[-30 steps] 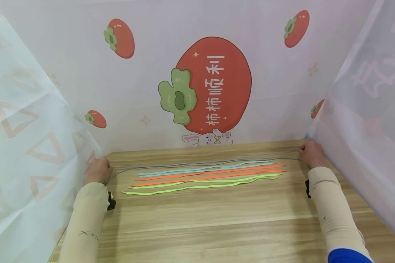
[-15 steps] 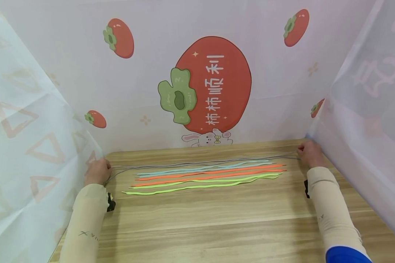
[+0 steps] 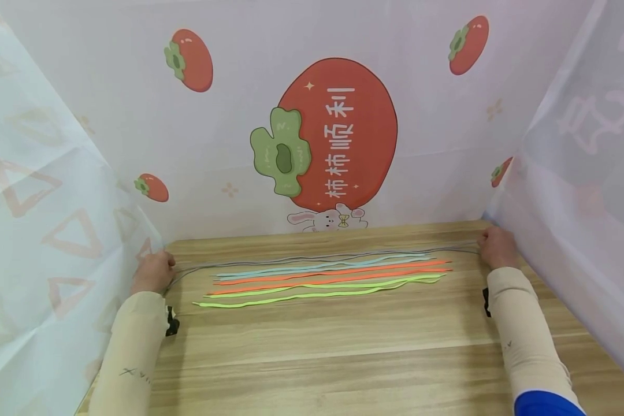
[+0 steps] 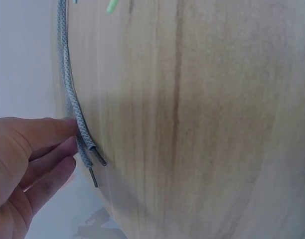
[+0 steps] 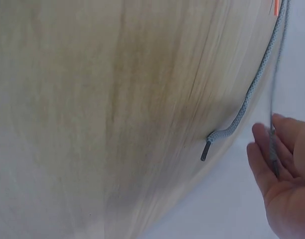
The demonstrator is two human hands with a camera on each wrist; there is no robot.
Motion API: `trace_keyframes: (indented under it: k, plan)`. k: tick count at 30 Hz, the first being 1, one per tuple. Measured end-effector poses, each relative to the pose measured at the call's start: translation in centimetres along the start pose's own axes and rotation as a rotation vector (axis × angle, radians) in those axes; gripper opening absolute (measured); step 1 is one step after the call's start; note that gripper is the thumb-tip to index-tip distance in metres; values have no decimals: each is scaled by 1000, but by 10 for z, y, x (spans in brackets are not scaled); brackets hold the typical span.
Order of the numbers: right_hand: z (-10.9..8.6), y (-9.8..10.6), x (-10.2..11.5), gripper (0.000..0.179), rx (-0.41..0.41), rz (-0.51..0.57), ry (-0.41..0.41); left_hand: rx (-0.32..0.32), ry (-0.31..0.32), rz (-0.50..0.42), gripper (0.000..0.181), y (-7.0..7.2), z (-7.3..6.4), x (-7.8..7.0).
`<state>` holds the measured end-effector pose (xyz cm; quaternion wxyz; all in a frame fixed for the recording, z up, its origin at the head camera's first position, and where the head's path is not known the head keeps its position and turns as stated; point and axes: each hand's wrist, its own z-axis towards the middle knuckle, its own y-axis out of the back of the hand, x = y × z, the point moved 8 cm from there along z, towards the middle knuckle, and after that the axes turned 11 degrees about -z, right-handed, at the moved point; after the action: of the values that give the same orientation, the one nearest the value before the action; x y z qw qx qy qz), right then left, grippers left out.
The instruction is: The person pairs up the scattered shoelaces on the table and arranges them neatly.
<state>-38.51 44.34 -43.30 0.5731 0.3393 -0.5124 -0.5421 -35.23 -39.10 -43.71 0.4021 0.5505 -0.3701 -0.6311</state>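
Two grey shoelaces (image 3: pixel 291 259) run side by side across the back of the wooden table. At the left end my left hand (image 3: pixel 154 271) pinches one of them near its dark tip, seen closely in the left wrist view, where the other grey shoelace (image 4: pixel 75 107) lies right against the fingertips. My right hand (image 3: pixel 498 247) holds the far end of one lace between thumb and fingers, that end lying along the fingers in the right wrist view. Beside this hand (image 5: pixel 284 164), the second grey lace (image 5: pixel 249 97) rests on the table with a bent end and dark tip.
In front of the grey laces lie pairs of light blue shoelaces (image 3: pixel 322 266), orange shoelaces (image 3: pixel 333 273) and yellow-green shoelaces (image 3: pixel 312 296). A white sheet (image 3: pixel 229 144) printed with persimmons rises behind the table (image 3: pixel 333 352), and similar sheets enclose both sides.
My right hand shifts slightly right and down, and the grey lace in it now lies lower, close to the other. My left hand barely moves. The coloured laces stay put.
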Motion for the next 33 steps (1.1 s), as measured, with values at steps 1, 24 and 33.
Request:
trace_keyframes:
  k: [1, 24, 33]
  plan:
    - [0, 0, -2, 30, 3, -4, -12, 5, -1, 0, 23, 0, 0, 0]
    - [-19, -3, 40, 85, 284, -65, 189, 163, 34, -35, 73, -19, -20, -34]
    - [-44, -12, 82, 89, 277, -72, 285, 136, -17, 56, 85, -27, -36, -74]
